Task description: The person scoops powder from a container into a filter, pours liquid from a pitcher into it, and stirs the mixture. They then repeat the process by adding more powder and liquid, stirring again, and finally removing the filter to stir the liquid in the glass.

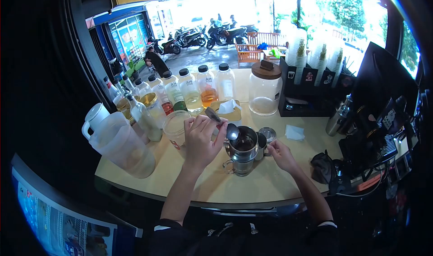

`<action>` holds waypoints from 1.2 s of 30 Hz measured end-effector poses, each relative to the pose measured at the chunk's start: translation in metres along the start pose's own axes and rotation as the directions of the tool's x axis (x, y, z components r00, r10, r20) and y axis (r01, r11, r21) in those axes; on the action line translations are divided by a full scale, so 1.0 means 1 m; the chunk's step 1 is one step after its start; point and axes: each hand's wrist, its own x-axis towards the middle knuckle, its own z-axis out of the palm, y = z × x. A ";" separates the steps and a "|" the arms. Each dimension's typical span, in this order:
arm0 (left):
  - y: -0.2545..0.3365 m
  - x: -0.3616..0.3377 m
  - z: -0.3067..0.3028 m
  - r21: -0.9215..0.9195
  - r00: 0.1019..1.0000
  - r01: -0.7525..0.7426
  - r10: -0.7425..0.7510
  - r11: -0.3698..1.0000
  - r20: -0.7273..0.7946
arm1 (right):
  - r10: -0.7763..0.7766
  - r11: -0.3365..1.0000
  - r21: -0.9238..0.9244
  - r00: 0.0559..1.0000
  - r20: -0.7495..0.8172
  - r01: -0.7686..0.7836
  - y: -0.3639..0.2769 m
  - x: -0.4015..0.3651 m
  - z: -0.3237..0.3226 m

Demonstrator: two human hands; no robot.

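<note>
My left hand (203, 141) is closed round a spoon (232, 131), its shiny bowl tilted beside the rim of a metal coffee dripper (253, 155). Dark, wet-looking contents (245, 142) show inside the dripper, which sits on a clear glass mug (243, 167). To the right, my right hand (281, 157) has its fingertips pinched at the side of a small metal cup (260, 147); the exact grip is partly hidden. Behind that cup stands a small clear glass (268, 134). A clear plastic tub (177, 124) is partly hidden behind my left hand.
A frosted pitcher (122, 143) stands at the left, with several black-capped bottles (207, 87) along the back. A wood-lidded jar (265, 93), tissue box (230, 112) and cup rack (311, 82) stand further back. A shaker (338, 116) and dark cloth (323, 166) are at right.
</note>
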 end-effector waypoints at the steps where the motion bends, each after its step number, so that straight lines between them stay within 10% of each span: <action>1: 0.000 0.000 -0.001 -0.012 1.000 0.021 -0.021 1.000 0.003 | -0.001 1.000 0.004 1.000 0.002 0.001 0.005 0.002 0.002; 7: 0.004 -0.003 -0.004 -0.005 0.999 0.037 -0.038 0.999 -0.027 | -0.008 0.922 0.385 0.996 -0.086 0.041 0.006 0.004 -0.001; 29: 0.007 -0.009 0.004 -0.066 0.993 0.092 -0.096 0.994 -0.068 | -0.229 0.949 0.211 0.972 -0.058 0.236 -0.156 0.036 -0.066; 36: 0.008 -0.009 0.003 -0.067 0.994 0.078 -0.083 0.995 -0.070 | -0.306 0.948 -0.094 0.952 -0.006 0.304 -0.184 0.038 -0.057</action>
